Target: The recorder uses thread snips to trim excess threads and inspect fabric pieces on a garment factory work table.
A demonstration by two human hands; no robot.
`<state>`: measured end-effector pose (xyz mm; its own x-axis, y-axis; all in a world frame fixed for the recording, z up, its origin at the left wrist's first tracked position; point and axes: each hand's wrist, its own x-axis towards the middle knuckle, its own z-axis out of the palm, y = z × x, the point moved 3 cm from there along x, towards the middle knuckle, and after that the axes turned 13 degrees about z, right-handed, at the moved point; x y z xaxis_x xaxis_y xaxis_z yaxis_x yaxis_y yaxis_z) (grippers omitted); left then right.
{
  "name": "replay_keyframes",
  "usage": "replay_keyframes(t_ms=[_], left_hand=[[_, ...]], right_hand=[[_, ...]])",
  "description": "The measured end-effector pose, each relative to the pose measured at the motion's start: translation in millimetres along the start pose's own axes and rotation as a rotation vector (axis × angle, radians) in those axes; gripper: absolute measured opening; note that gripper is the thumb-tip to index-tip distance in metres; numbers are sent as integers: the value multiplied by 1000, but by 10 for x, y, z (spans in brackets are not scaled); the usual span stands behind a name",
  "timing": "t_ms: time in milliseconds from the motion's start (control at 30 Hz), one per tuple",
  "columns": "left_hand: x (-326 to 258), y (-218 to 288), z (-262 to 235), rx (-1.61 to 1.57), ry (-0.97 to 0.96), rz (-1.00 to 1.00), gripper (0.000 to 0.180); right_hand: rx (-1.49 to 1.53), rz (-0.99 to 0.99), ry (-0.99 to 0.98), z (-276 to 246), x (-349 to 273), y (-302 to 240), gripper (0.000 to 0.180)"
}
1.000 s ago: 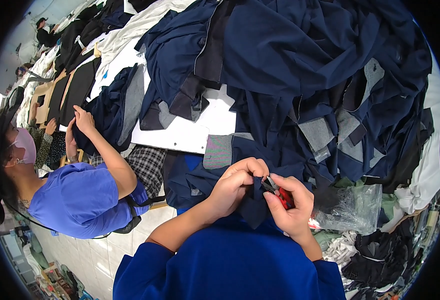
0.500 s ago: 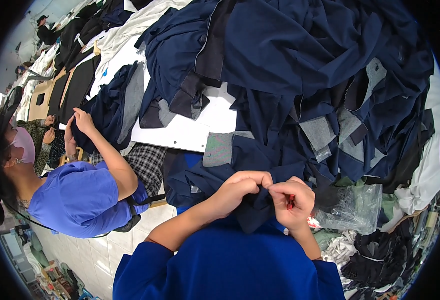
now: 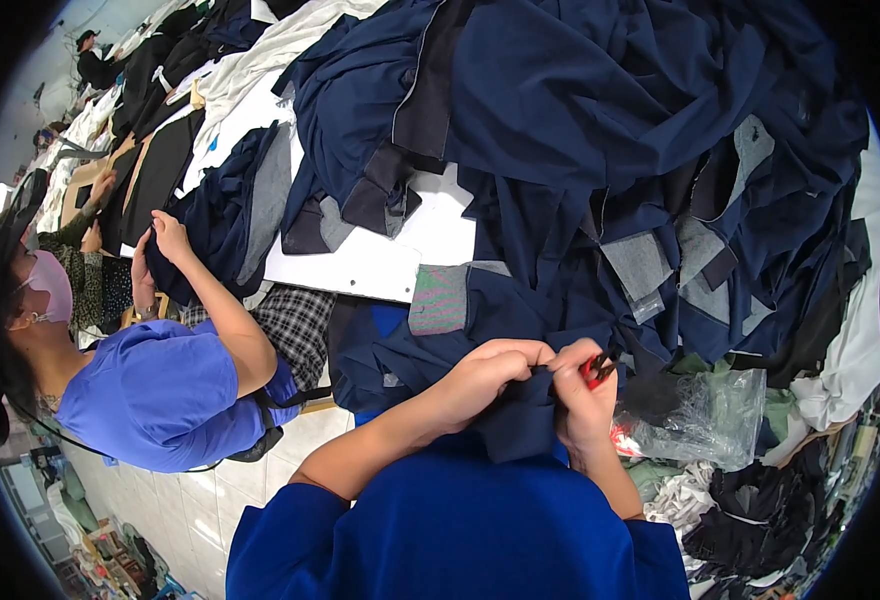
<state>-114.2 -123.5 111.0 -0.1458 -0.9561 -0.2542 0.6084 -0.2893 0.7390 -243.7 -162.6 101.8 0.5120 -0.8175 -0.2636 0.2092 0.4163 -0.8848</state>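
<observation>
At the table's near edge, my left hand (image 3: 485,380) is closed on a piece of navy cloth (image 3: 520,420), pinching its upper edge. Close beside it, my right hand (image 3: 582,400) grips the same edge with thumb and fingers. Tucked in that hand is a small red tool (image 3: 594,371) with dark tips, which looks like thread snips; much of it is hidden by the fingers. The cloth hangs in front of my body. Just beyond my hands lies more navy fabric, with a grey patch (image 3: 439,300) bearing coloured marks at its left end.
A large navy garment heap (image 3: 600,90) covers the white table (image 3: 345,270). To the left a co-worker in a blue shirt (image 3: 175,390) handles dark cloth. A clear plastic bag (image 3: 710,420) lies to the right, above dark scraps (image 3: 760,510).
My right hand has turned and shifted slightly up, so the red tool's dark tips now show. The navy cloth swung a little to the right. Beyond the co-worker, another person's hands moved up.
</observation>
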Motion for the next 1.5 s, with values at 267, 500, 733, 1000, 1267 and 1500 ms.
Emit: replay_keyframes(t_ms=[267,500,733,1000,1267,1500], left_hand=[[-31,5,-116,-28,-15,133,23],[-38,148,-63,481,-83,531,12],[-140,328,-19,947,-7,702,9],[-204,313,-81,603,17,563,9],[-180,300,-81,726,98,700,31],[-124,264,-108,765,250,775,31]], right_hand=[[239,59,16,-160,47,-53,33],[-116,13,-18,-30,-39,-151,26],[-210,15,82,-30,-25,-188,13],[-889,-781,89,24,-47,-372,13],[-401,-193,214,-76,-52,-225,36],[-444,-27,-87,63,-147,-282,26]])
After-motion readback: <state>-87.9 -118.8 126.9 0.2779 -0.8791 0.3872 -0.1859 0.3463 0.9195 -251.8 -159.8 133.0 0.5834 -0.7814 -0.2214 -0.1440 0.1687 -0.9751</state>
